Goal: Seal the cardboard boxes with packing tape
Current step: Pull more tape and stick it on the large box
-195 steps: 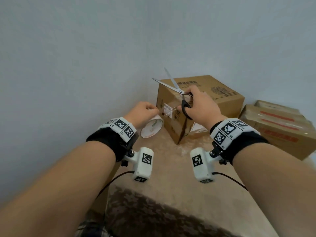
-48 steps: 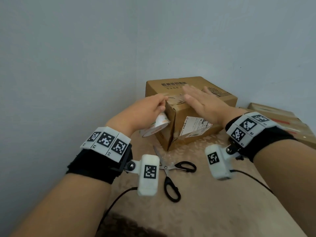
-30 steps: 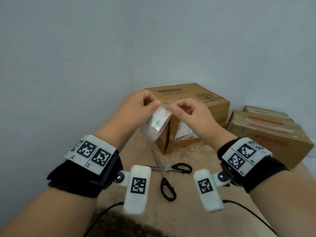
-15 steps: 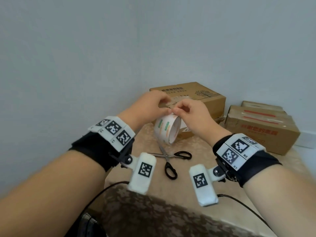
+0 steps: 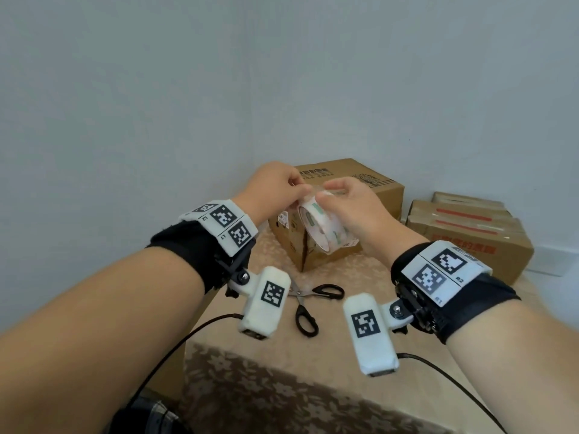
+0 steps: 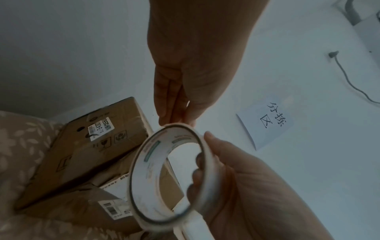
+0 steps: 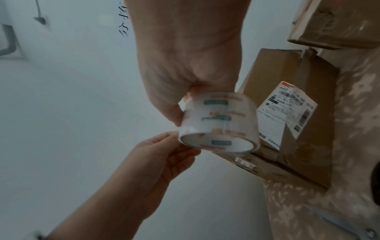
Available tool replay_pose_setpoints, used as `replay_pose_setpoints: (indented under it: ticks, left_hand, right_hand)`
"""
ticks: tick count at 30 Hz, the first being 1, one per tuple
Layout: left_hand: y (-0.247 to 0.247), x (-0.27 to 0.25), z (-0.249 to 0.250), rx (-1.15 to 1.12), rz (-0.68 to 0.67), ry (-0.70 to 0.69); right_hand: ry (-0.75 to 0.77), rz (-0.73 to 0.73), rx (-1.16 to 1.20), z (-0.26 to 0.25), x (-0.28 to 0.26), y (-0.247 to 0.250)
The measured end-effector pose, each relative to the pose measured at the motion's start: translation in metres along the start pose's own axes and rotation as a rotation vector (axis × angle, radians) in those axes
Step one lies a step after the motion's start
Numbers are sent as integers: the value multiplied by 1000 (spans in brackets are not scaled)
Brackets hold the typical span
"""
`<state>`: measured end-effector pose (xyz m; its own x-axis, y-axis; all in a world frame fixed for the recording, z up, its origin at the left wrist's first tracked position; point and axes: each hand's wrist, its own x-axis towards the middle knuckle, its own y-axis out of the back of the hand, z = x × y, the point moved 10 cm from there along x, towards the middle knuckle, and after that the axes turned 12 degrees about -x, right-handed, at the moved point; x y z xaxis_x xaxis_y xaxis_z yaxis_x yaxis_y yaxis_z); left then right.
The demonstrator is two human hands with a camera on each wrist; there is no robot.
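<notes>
Both hands [image 5: 275,191] [image 5: 354,208] grip tape roll [image 5: 322,227]; tape end indiscernible.

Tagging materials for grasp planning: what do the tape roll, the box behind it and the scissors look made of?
Tape roll: glossy clear plastic film over a printed white core.
Box: matte brown corrugated cardboard, printed, paper labels.
Scissors: black handles, probably plastic; blades mostly hidden.

Table [image 5: 360,364], beige leaf-pattern cloth, lower centre of frame. On it: black-handled scissors [image 5: 308,303] centre, brown cardboard box [image 5: 351,195] behind, flatter boxes [image 5: 470,233] right.
</notes>
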<state>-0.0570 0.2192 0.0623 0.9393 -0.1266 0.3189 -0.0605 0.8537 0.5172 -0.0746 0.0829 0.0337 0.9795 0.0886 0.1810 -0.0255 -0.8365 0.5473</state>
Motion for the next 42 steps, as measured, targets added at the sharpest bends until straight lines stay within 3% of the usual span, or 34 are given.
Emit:
replay_pose_setpoints:
  ticks: [3, 6, 8, 14, 22, 26, 30, 39, 42]
  left_hand:
    - [-6, 8, -12, -108, -28, 90]
    - [10, 19, -16, -234, 94, 105]
    - [18, 28, -22, -303, 137, 126]
    - [18, 47, -55, -235, 71, 222]
    - [7, 73, -70, -125, 31, 240]
    - [-3, 80, -70, 82, -29, 240]
    - [-7, 85, -75, 175, -57, 226]
    - [-8, 93, -80, 170, -8, 177]
    - [-10, 92, -79, 302, 22, 166]
  right_hand:
    - [19, 58, -153, -15, 11, 17]
    - [-27, -108, -498, -11, 21, 8]
    - [-55, -132, -596, 0, 25, 7]
    - [-47, 19, -264, 5, 36, 26]
    - [-107, -156, -376, -6, 49, 4]
    - [-210, -163, -479, -1, 58, 0]
    - [-220, -176, -541, -1, 64, -4]
    - [-217, -133, -519, 0, 69, -4]
    - [-216, -133, -511, 3, 69, -7]
